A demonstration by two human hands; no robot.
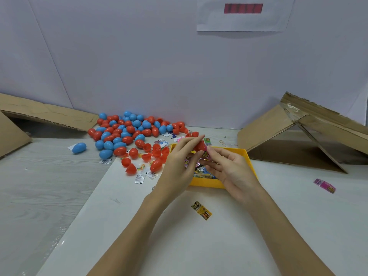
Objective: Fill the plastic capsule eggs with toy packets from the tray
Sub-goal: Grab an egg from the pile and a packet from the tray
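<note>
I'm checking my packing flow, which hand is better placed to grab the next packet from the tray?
Probably the right hand: it hovers directly over the yellow tray, pinching only a packet, while the left hand grips the red capsule egg.

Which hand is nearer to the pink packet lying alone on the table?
The right hand. It is over the yellow tray, with the pink packet off to its right; the left hand sits on the tray's far side, farther away.
</note>
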